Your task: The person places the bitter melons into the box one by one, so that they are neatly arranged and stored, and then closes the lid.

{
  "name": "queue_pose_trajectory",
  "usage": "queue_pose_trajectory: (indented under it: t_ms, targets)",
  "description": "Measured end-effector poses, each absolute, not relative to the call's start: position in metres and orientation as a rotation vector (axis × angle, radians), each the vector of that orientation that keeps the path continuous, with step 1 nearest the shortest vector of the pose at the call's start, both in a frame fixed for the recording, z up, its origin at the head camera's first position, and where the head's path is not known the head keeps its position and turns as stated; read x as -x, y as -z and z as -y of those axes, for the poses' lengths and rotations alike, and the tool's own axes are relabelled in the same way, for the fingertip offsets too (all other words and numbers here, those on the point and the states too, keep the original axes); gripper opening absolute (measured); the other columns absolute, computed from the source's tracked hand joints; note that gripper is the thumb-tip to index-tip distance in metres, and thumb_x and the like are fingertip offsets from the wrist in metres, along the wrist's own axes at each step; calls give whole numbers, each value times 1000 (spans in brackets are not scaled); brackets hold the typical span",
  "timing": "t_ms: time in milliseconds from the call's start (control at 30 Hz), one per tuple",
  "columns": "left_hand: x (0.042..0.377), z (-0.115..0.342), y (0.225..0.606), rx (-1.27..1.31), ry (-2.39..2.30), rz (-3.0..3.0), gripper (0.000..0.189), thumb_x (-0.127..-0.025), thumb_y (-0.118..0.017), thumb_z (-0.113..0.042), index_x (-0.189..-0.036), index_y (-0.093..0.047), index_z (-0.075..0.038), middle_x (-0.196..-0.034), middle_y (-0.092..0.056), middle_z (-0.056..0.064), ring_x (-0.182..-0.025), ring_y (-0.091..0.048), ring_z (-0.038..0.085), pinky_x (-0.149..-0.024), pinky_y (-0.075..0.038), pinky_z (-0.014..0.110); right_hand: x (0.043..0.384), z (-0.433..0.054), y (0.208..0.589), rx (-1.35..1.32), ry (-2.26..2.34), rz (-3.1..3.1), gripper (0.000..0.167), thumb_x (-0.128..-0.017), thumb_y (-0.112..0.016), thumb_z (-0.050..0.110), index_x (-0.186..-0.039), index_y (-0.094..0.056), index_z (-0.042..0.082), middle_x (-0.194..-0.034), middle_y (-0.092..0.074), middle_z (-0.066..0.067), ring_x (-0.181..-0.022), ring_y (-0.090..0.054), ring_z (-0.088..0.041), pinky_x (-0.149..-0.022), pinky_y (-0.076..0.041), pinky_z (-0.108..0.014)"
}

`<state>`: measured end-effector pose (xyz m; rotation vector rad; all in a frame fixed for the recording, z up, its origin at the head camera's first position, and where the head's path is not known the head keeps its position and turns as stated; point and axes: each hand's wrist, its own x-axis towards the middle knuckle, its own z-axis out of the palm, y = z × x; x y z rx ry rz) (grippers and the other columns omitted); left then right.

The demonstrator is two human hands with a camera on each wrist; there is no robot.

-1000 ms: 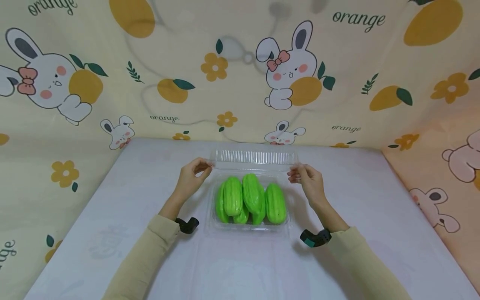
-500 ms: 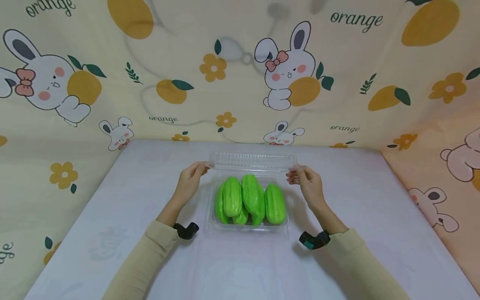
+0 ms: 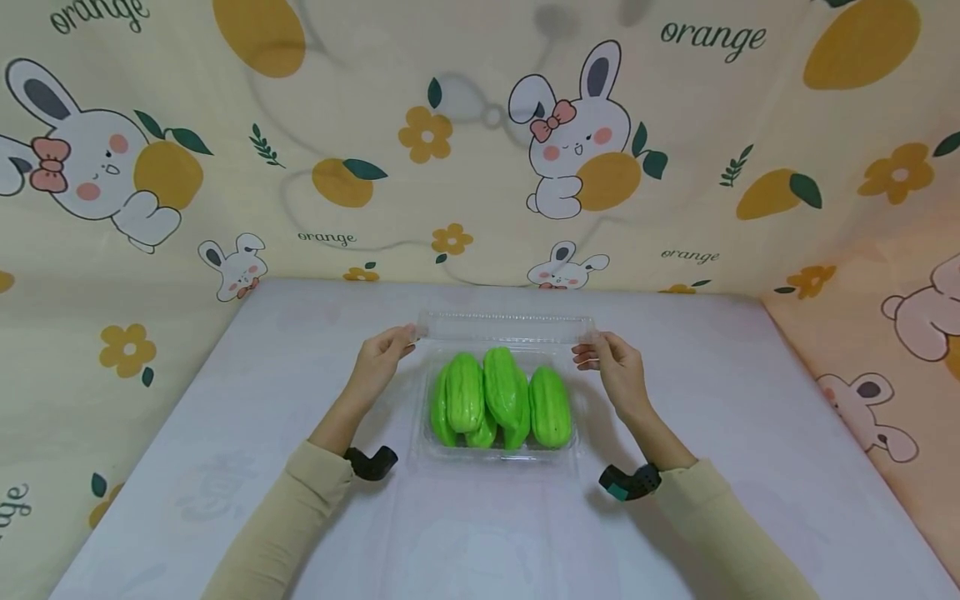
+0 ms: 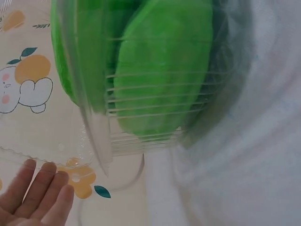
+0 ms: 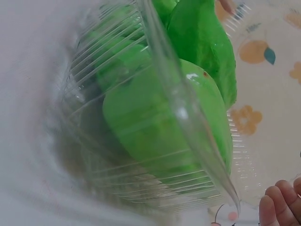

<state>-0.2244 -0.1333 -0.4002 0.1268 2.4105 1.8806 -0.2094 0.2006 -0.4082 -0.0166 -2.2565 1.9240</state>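
In the head view a clear plastic clamshell box (image 3: 498, 455) stands on the table, filled with several plump, ribbed green vegetables (image 3: 506, 396). Its clear lid (image 3: 506, 327) is raised along the far side. My left hand (image 3: 381, 357) pinches the lid's left corner, and my right hand (image 3: 617, 367) pinches the right corner, its other fingers loosely bent. Through the ribbed wall, the left wrist view shows a green vegetable (image 4: 162, 80) close up, with fingers (image 4: 40, 188) at the lid's edge. Fingertips (image 5: 280, 202) of the right hand appear low in the right wrist view; its thumb is hidden there.
The box stands on a white-covered table (image 3: 225, 467). Behind it and at both sides hangs a cream cloth (image 3: 480, 192) printed with rabbits and oranges. Dark wrist cameras (image 3: 372, 463) are strapped to both wrists, near the box's sides.
The lid's upper edge has come lower and nearer, so its ribbed face looks narrower. The left thumb and fingers have drawn together at the corner. Box and vegetables stay put.
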Motion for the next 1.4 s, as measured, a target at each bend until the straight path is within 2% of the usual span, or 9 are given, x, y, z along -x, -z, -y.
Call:
queue_pose_trajectory:
  t_ms: [233, 500, 733, 1067, 1400]
  targets:
    - [222, 134, 403, -125, -1848, -2419, 49, -104, -43, -32, -135, -50, 4, -144, -49, 22, -132, -51, 39, -115, -36, 47, 209, -202, 410, 9, -1908, 2289, 35, -105, -39, 18, -107, -54, -14, -71, -66, 26, -69, -66, 1, -69, -56, -17]
    - [222, 136, 407, -174, -1830, -2423, 44, -104, -43, -29, -135, -53, 1, -142, -53, 20, -133, -49, 35, -115, -36, 49, 208, -208, 415, -101, -1902, 2265, 42, -104, -42, 24, -109, -55, -16, -81, -68, 22, -75, -67, 2, -69, -56, -17]
    - [224, 134, 408, -198, -1827, -2423, 42, -103, -46, -25, -135, -52, 1, -143, -52, 18, -138, -44, 33, -118, -32, 48, 206, -211, 419, -124, -1952, 2242, 41, -103, -44, 22, -112, -53, -17, -84, -70, 22, -77, -67, 2, -69, -56, -17]
    - [223, 137, 412, -294, -1818, -2432, 42, -102, -48, -27, -134, -54, -1, -141, -54, 18, -136, -46, 33, -115, -34, 51, 202, -216, 421, -146, -1916, 2285, 39, -103, -45, 21, -115, -54, -15, -83, -69, 22, -77, -66, 3, -70, -55, -15]
    - [218, 140, 412, -341, -1826, -2381, 42, -101, -50, -27, -135, -53, -3, -143, -53, 17, -137, -45, 33, -115, -35, 52, 199, -219, 423, -138, -1938, 2290, 35, -101, -49, 17, -117, -53, -14, -81, -69, 21, -76, -67, 0, -71, -58, -21]
